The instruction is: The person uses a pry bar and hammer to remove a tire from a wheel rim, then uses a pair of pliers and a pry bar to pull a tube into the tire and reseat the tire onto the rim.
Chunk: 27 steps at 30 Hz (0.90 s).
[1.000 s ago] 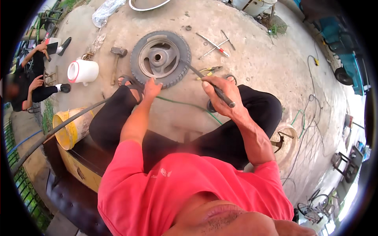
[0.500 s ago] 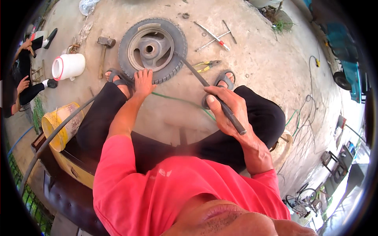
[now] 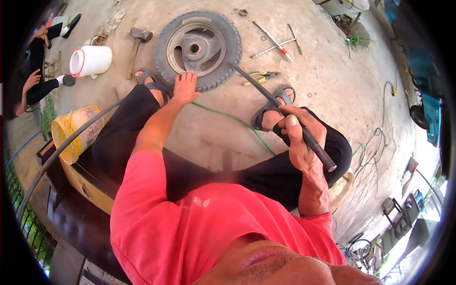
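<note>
Two bare hands are engaged with a spoked wheel (image 3: 198, 51), which lies flat on the concrete floor (image 3: 327, 71) directly beyond the left fingers (head view). Left hand (image 3: 185, 88): fingers extended, laid over the near edge of the tyre (image 3: 232, 42) without grasping it, the fingertips close to the rim (image 3: 170, 53). Right hand (image 3: 305, 137): fingers clenched around a dark metal bar (image 3: 268, 95), with the thumb lying along it; the bar's thick end projects behind these fingers, toward the person, while its thin end slants forward and leftward to the tyre's right side. Whether that tip is wedged in place cannot be told. Ahead of the right fingers lie yellow-handled pliers (image 3: 262, 78) and, farther off, a cross-shaped metal tool (image 3: 277, 43). To the left of the left fingers lie a wooden-handled hammer (image 3: 141, 33) and, beyond it, a white container (image 3: 95, 61) with a red rim. Nearer the person than the left fingers, a yellow bucket (image 3: 80, 130) rests tipped over. A thin green hose (image 3: 223, 112) crosses the floor between the hands.
</note>
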Each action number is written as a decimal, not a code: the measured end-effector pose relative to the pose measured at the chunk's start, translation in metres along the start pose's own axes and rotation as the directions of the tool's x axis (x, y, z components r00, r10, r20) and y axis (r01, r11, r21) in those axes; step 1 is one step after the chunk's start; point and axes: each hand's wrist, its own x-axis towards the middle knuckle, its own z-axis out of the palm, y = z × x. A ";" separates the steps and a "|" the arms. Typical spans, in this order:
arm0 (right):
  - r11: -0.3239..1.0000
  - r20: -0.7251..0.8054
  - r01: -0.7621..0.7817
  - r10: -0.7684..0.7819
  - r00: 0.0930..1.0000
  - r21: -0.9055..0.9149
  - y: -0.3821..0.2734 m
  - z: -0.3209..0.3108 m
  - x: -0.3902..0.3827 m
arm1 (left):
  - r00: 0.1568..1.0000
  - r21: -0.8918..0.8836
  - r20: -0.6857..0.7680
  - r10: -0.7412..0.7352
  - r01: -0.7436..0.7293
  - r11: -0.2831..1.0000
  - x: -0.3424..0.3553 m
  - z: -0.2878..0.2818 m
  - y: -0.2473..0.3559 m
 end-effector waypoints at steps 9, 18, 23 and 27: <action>0.998 -0.090 0.059 -0.057 0.994 0.019 -0.010 -0.001 0.002 | 0.971 0.070 0.054 -0.233 0.229 0.971 0.038 0.018 0.110; 0.987 -0.072 0.098 -0.108 0.992 -0.127 -0.006 -0.006 0.010 | 0.924 -0.334 0.302 -0.235 0.333 0.882 0.084 -0.016 0.156; 0.977 -0.015 0.119 -0.124 0.992 -0.174 -0.007 -0.003 0.014 | 0.941 -0.305 0.075 -0.330 0.336 0.891 0.109 -0.035 0.050; 0.982 0.046 0.057 -0.050 0.998 -0.179 -0.007 0.000 0.021 | 0.925 -0.162 -0.070 -0.374 0.359 0.919 0.159 -0.054 -0.012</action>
